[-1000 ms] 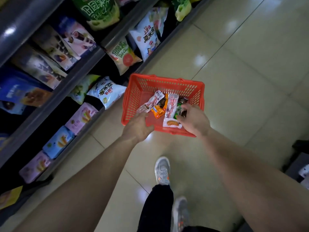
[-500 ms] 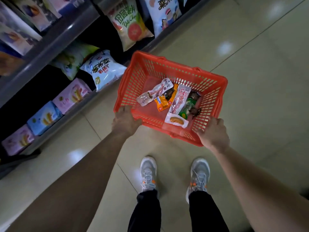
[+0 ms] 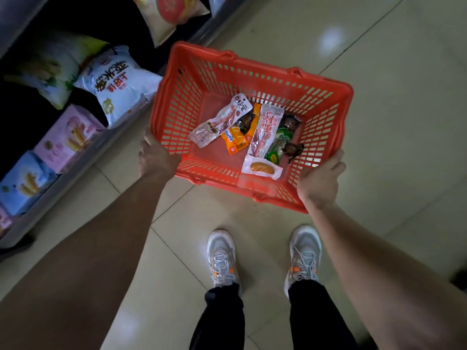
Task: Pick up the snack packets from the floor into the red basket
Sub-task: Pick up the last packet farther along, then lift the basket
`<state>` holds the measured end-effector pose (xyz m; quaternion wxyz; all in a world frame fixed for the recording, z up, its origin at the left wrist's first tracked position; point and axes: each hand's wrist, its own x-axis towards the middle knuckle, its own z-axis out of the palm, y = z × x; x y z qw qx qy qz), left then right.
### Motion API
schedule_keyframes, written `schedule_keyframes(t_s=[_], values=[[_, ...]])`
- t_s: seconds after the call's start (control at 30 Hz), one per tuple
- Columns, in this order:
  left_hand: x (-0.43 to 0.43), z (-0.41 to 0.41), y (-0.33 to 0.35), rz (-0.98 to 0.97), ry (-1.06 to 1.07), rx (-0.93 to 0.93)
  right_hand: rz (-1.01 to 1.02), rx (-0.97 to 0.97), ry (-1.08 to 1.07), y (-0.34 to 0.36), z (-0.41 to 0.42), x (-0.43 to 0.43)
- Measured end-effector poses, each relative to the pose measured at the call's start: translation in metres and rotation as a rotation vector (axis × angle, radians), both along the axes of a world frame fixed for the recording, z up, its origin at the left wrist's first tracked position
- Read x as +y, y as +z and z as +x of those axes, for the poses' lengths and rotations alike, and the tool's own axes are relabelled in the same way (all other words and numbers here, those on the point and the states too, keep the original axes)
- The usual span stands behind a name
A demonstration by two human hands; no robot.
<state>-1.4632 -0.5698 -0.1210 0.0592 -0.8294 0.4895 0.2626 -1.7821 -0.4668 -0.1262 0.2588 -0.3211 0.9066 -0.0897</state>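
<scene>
Beige tiled floor point(image 3: 379, 173), glossy, light glare spots, dim room. Shelving point(image 3: 63, 178) along the left edge, cut off by the frame, stocked with snack bags: white bag point(image 3: 118, 84), pink boxes point(image 3: 68, 137), blue box point(image 3: 25, 180); upper shelf contents too dark to read. Red basket point(image 3: 192, 79) is off the floor, held over the tiles ahead of grey sneakers point(image 3: 222, 256). Left hand point(image 3: 156, 157) clenched on its near-left corner, right hand point(image 3: 319, 180) clamped on the near-right rim. Snack packets point(image 3: 262, 132) heaped on the basket bottom; dark ones at right hard to identify.
</scene>
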Motion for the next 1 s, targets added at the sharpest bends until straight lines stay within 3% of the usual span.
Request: schedule_keyframes(t_s=[0.5, 0.7, 1.0], values=[[-0.030, -0.011, -0.014, -0.377, 0.079, 0.111, -0.287, -0.011, -0.046, -0.030, -0.025, -0.002], [0.009, -0.020, -0.007, -0.301, 0.288, 0.128, -0.233, 0.067, 0.095, -0.016, -0.053, -0.031], [0.037, -0.021, 0.003, -0.256, 0.546, 0.161, -0.159, -0.006, 0.287, -0.009, -0.049, -0.115]])
